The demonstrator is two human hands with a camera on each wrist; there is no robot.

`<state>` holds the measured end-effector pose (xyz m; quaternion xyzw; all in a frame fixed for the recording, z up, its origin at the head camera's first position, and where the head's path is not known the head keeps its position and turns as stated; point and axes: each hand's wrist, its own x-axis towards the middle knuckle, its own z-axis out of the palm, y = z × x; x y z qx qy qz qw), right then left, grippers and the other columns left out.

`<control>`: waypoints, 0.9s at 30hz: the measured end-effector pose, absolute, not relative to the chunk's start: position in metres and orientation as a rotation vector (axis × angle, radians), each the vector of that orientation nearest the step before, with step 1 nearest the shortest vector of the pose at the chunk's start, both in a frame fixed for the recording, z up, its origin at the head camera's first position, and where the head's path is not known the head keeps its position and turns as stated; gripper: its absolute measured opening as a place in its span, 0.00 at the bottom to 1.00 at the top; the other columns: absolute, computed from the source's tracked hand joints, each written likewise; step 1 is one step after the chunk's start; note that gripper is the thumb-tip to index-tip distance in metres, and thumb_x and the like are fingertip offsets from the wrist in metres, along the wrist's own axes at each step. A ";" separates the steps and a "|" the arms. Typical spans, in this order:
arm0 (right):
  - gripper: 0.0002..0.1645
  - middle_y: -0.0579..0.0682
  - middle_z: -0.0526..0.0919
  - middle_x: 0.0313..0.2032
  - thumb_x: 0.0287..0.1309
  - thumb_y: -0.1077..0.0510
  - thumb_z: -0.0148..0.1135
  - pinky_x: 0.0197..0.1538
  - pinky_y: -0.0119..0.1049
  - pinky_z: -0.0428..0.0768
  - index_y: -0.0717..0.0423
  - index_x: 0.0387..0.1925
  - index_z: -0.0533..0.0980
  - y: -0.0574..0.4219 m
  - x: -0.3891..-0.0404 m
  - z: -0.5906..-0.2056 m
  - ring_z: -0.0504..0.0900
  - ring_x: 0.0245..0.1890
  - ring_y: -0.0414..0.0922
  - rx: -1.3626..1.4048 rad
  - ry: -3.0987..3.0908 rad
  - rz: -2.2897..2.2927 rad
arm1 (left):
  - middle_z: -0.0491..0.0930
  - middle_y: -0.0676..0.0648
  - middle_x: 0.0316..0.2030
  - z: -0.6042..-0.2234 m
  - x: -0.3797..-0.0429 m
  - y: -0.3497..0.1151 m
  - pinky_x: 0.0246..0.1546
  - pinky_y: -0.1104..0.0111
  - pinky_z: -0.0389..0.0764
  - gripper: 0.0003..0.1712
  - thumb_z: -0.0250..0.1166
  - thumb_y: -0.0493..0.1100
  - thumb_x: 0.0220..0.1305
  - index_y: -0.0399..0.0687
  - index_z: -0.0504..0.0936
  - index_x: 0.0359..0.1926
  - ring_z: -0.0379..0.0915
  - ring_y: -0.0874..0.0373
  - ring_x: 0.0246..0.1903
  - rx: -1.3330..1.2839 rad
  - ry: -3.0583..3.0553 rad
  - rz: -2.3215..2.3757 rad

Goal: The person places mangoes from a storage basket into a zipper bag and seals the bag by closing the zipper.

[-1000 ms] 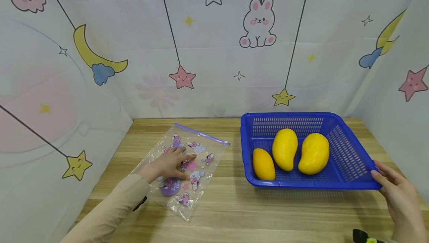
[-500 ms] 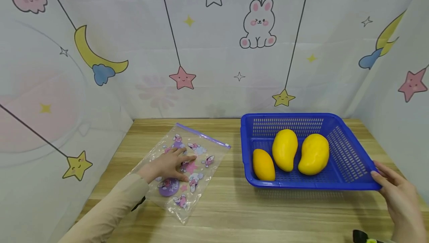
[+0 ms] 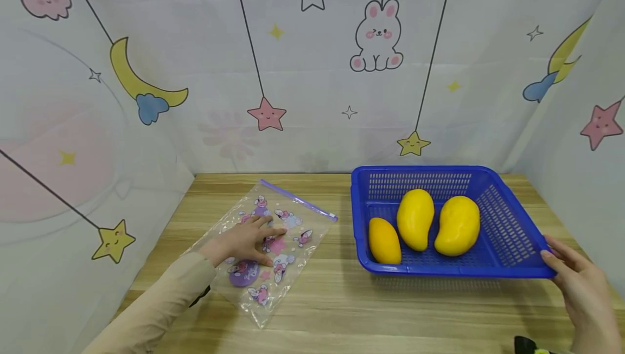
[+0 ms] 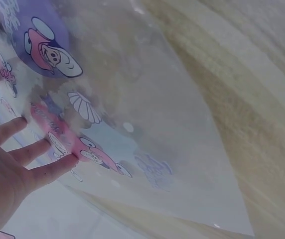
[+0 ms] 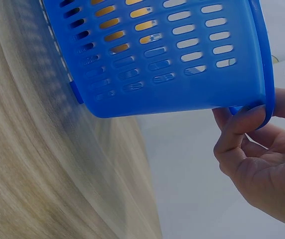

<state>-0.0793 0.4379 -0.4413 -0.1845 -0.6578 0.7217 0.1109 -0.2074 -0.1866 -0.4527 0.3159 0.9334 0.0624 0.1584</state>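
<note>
My left hand [image 3: 244, 240] lies with spread fingers on a clear zip bag [image 3: 303, 256] printed with pink and purple cartoon figures. In the left wrist view, the fingertips [image 4: 69, 160] touch the film of the bag. A purple zip strip [image 3: 298, 200] runs along the bag's far edge. My right hand [image 3: 581, 283] grips the near right corner of a blue plastic basket [image 3: 459, 269], thumb over the rim and fingers curled beneath it, as the right wrist view shows. Three yellow mangoes [image 3: 415, 218] lie in the basket, the smallest at its left side.
A wooden table [image 3: 337, 310] carries both the bag and the basket. White cloth [image 3: 312, 72] with rabbits, stars and moons hangs behind and along both sides. The bag lies left of the basket, with a strip of table between them.
The bag has turned slightly under my left hand, its near corner sliding left and its zip end shifting a little right. The right hand keeps its grip, and the basket stays in place.
</note>
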 end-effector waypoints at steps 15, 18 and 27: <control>0.25 0.29 0.78 0.35 0.60 0.59 0.62 0.31 0.20 0.80 0.35 0.57 0.75 0.438 -0.079 -0.442 0.80 0.31 0.26 -0.536 -1.924 2.131 | 0.53 0.36 0.73 -0.455 -0.211 -0.190 0.66 0.35 0.55 0.49 0.66 0.71 0.47 0.65 0.63 0.70 0.49 0.31 0.71 0.917 2.643 0.141; 0.23 0.30 0.78 0.34 0.59 0.58 0.64 0.30 0.20 0.80 0.35 0.55 0.77 0.439 -0.079 -0.443 0.80 0.31 0.27 -0.528 -1.916 2.131 | 0.52 0.37 0.73 -0.455 -0.212 -0.191 0.67 0.35 0.55 0.49 0.66 0.71 0.48 0.67 0.63 0.70 0.48 0.32 0.71 0.911 2.638 0.144; 0.27 0.30 0.77 0.34 0.59 0.56 0.64 0.30 0.20 0.80 0.36 0.60 0.73 0.438 -0.080 -0.444 0.80 0.31 0.27 -0.550 -1.935 2.107 | 0.50 0.39 0.74 -0.453 -0.211 -0.193 0.65 0.33 0.55 0.48 0.68 0.70 0.48 0.69 0.63 0.70 0.45 0.32 0.72 0.899 2.625 0.164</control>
